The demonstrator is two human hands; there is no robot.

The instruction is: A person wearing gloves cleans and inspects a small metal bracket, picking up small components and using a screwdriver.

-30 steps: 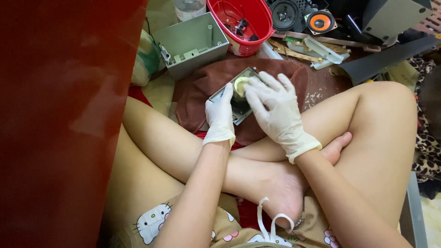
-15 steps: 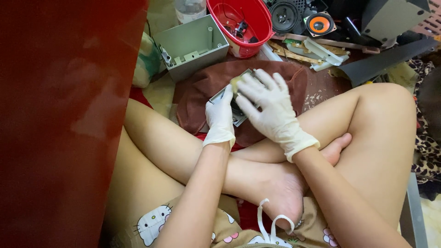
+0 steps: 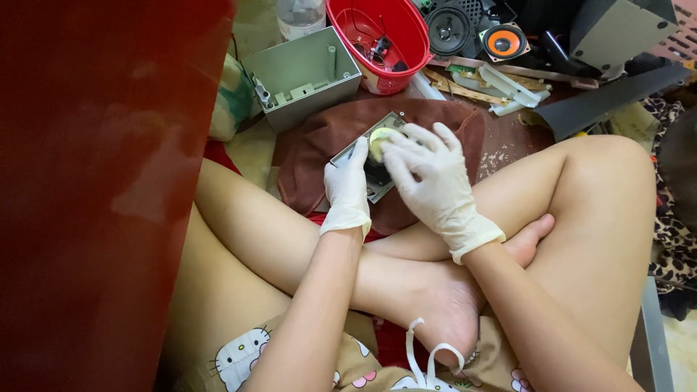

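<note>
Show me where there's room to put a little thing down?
The brown cloth is bare right of the gloved right hand, and left of the left hand. Past it is crowded: grey box, red basket, speakers.

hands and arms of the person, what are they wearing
Both hands wear thin, pale cream disposable gloves, snug over the fingers and ending in a rolled cuff just past each wrist: the left hand and the right hand. Above the cuffs the forearms are bare, with no sleeves, watch or jewellery in view. The gloves are plain, with no markings or print that can be seen.
</note>
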